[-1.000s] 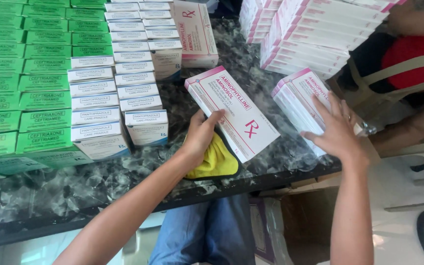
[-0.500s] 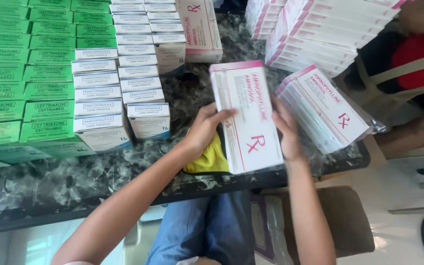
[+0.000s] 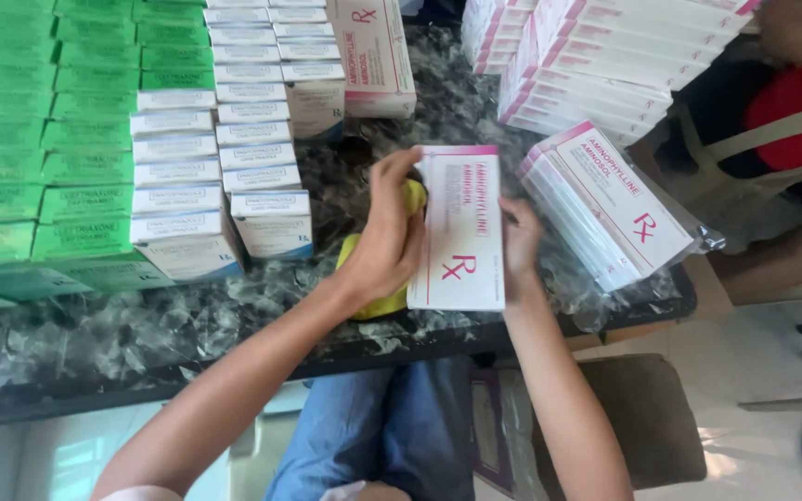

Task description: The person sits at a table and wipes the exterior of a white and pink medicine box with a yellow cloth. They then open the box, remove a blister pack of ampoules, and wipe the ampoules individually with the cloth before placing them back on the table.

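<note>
- The dark marbled surface (image 3: 234,315) carries everything: rows of green boxes (image 3: 39,139) along its left side, white-and-blue boxes (image 3: 234,139) stacked beside them, and pink-edged white cartons (image 3: 605,56) piled at the far right.
- A plastic-wrapped bundle of pink-and-white cartons (image 3: 614,209) lies tilted near the right edge. A second ago the right hand rested on it; now it lies untouched.
- The single pink-and-white box (image 3: 461,232) sits at the middle of the near edge. It lay slanted a second ago and now stands nearly square to the person, so it has been turned and taken up between both hands.
- The left hand (image 3: 387,241) curls over the box's left edge, fingers closed against it, and seems to press a yellow cloth (image 3: 378,278) that shows beneath the palm.
- The right hand (image 3: 520,243) has come across from the bundle and now grips the box's right edge, fingers folded around it.
</note>
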